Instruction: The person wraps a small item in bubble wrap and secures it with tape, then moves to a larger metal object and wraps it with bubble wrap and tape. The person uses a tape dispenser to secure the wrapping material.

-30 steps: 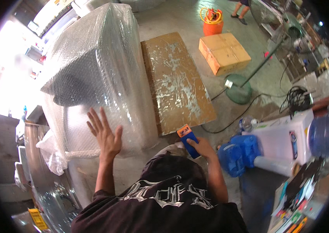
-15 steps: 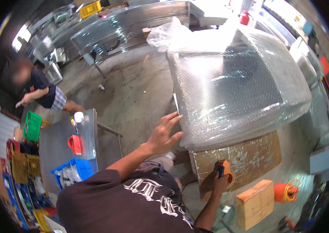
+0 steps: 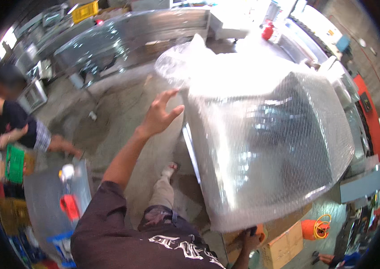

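Note:
A large boxy piece (image 3: 261, 152) wrapped in clear bubble wrap fills the middle and right, standing on a worn brown board (image 3: 232, 240). My left hand (image 3: 157, 115) is raised beside its far left side, fingers apart and holding nothing. Just beyond that hand, a loose bunch of clear wrap (image 3: 174, 65) sticks out from the far corner. Low at the near edge of the wrapped piece, my right hand (image 3: 250, 243) grips what looks like a tape gun (image 3: 260, 233), orange with a dark handle. The wrapped piece partly hides the board, and the tape gun is blurred.
A cardboard box (image 3: 284, 246) and an orange gas cylinder (image 3: 314, 228) stand at the near right. On the left is a metal table (image 3: 48, 188) with a red tape dispenser (image 3: 69, 206) and a blue crate (image 3: 62, 244). Another person (image 3: 19, 121) stands beyond it. Wrapped metal furniture (image 3: 131, 38) lines the back.
I have stepped forward along the wrapped piece's left side. My left hand has moved away from its near left edge toward the far corner. The tape gun stays in my right hand, now lower in view.

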`<state>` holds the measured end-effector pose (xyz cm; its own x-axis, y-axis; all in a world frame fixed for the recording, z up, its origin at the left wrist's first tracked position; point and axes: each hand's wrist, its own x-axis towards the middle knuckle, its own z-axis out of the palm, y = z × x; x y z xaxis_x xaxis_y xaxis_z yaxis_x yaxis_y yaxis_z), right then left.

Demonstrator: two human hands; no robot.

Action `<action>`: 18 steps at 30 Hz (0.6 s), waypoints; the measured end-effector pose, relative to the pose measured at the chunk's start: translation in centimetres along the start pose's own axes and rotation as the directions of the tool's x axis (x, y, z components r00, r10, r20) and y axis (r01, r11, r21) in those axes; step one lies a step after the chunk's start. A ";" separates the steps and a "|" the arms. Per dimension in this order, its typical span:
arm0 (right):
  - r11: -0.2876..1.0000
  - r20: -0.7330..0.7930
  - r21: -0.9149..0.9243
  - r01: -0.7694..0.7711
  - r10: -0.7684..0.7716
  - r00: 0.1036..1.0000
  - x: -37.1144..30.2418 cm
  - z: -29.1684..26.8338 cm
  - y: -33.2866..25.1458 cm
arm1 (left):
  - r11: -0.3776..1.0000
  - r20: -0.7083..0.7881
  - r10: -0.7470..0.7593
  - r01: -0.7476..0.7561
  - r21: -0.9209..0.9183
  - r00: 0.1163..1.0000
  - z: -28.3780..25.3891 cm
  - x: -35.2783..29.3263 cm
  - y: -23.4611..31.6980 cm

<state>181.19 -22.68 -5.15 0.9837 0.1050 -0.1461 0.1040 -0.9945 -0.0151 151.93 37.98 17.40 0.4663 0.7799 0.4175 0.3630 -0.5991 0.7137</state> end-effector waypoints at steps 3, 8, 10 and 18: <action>0.990 -0.057 0.062 -0.123 0.127 0.990 0.1 0.7 -3.6 | 0.771 0.139 0.374 -0.391 0.503 0.917 2.0 16.5 -6.3; 0.955 -0.056 0.070 -0.287 0.291 0.955 -1.6 -1.0 -7.8 | 0.773 0.266 0.017 -0.182 0.608 0.964 7.2 36.6 -14.2; 0.965 -0.025 0.098 -0.242 0.246 0.969 0.3 -0.3 -10.8 | 0.884 0.150 -0.142 0.057 0.465 0.978 4.3 44.3 -26.4; 0.928 -0.011 0.161 -0.337 0.343 0.939 -6.6 -0.6 -7.3 | 0.859 -0.377 0.474 -0.323 0.397 0.795 -4.2 51.9 0.4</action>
<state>173.99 -16.10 -3.48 0.9612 -0.2422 -0.1317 -0.2584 -0.9581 -0.1239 172.91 78.98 41.68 0.2386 0.4046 0.8828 0.4816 -0.8387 0.2543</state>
